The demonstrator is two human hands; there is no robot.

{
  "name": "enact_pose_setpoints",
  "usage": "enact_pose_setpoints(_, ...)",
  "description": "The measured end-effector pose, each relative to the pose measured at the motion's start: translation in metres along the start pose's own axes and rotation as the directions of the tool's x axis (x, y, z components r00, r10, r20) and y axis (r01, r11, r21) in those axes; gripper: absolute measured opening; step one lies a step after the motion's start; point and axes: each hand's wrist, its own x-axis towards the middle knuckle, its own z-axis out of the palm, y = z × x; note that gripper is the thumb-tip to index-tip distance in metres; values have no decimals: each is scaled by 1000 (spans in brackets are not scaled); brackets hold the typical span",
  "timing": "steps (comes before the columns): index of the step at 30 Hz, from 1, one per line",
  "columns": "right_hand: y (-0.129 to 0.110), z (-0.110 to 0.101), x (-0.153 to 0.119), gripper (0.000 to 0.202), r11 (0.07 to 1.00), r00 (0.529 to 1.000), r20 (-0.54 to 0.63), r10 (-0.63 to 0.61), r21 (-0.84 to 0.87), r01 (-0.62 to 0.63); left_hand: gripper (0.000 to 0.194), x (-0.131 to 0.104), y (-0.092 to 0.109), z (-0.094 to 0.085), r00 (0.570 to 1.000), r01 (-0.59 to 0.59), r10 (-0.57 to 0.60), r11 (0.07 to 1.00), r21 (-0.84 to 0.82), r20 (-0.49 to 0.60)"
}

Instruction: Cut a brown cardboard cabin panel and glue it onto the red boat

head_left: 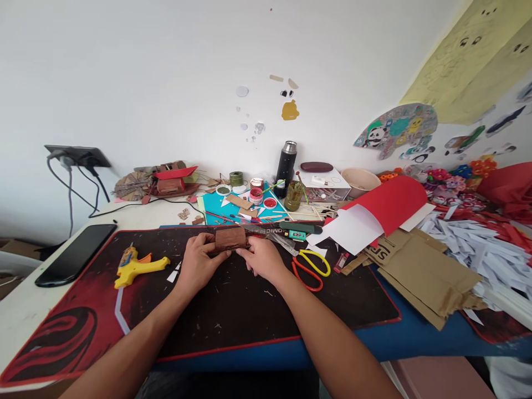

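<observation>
Between my two hands is a small brown-painted block (230, 238), apparently cardboard, just above the dark desk mat (233, 327). My left hand (201, 261) grips its left end, thumb along the lower edge and fingers around the side. At the right end, my right hand (262, 258) closes on it with thumb and fingers; part of its grip is hidden. Scissors (310, 269) with red and yellow handles lie right of my right hand. A yellow hot glue gun (139, 267) rests on the mat to the left, a glue stick in its back.
Paint jars (256, 194) and brushes stand on blue paper behind the hands, near a black flask (286, 169). Brown cardboard pieces (172, 183) sit back left. A phone (77, 255) lies left. Red paper (386, 208), flat cardboard (428, 271) and white paper strips (490, 255) crowd the right.
</observation>
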Motion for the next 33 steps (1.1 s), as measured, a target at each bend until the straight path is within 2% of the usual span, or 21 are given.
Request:
enact_pose_setpoints(5, -4, -2, -3, 14, 1000, 1000, 14, 10, 2, -10, 25, 0, 0, 0, 1000, 6, -6, 1000, -4, 4)
enact_pose_setpoints(13, 0, 4, 3, 21, 999, 999, -39, 19, -43, -21, 28, 0, 0, 0, 1000, 5, -5, 1000, -20, 29)
enact_pose_setpoints(23, 4, 5, 2, 21, 999, 999, -38, 22, -37, -24, 32, 5, -9, -14, 994, -23, 31, 997, -77, 103)
enact_pose_setpoints(33, 4, 5, -2, 15, 1000, 998, -62, -6, 20, 7, 32, 3, -5, -7, 999, -25, 28, 998, -59, 46)
